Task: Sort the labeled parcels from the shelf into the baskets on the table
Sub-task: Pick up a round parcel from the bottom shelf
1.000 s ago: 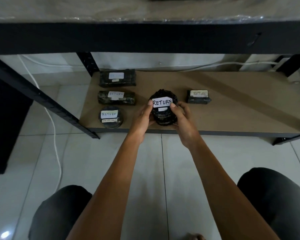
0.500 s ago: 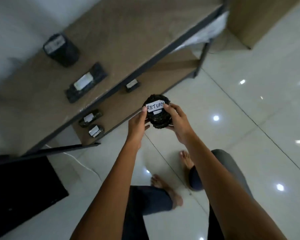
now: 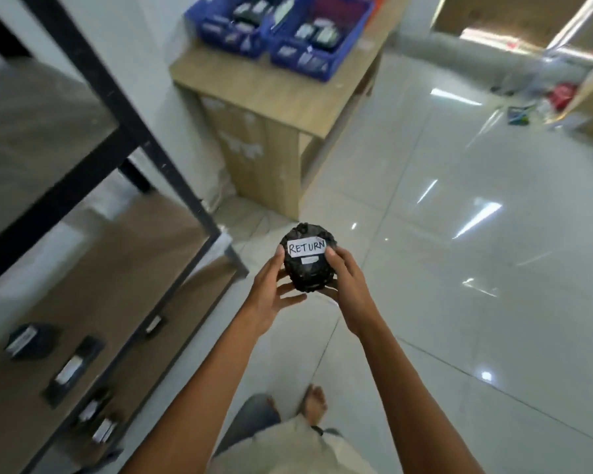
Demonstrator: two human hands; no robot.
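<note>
Both hands on one item: left hand (image 3: 271, 297) and right hand (image 3: 349, 289) curl round a round black parcel (image 3: 309, 273) from either side, thumbs on top, fingers cupped beneath. Parcel held in the air at chest height over the floor, clear of both shelf and table. Wrapping crinkled, dark. White label (image 3: 306, 248) faces up, hand-lettered "RETURN"; left thumb just beside its left edge, right thumb touching its right edge. A smaller white slip sits just below it, writing too small to read. To the left, black metal shelf (image 3: 117, 107), brown boards. Several dark labelled parcels (image 3: 74, 369) lie on a lower board, blurred, text not legible. Ahead, wooden table (image 3: 278, 94) against the wall. On it two baskets side by side, touching: left blue basket (image 3: 228, 37) and right blue basket (image 3: 302, 61), each holding small dark parcels with white labels. Glossy white tiled floor (image 3: 459, 268) with light reflections. Bare foot (image 3: 314, 405) below the arms. Clutter far right, too blurred to name.
</note>
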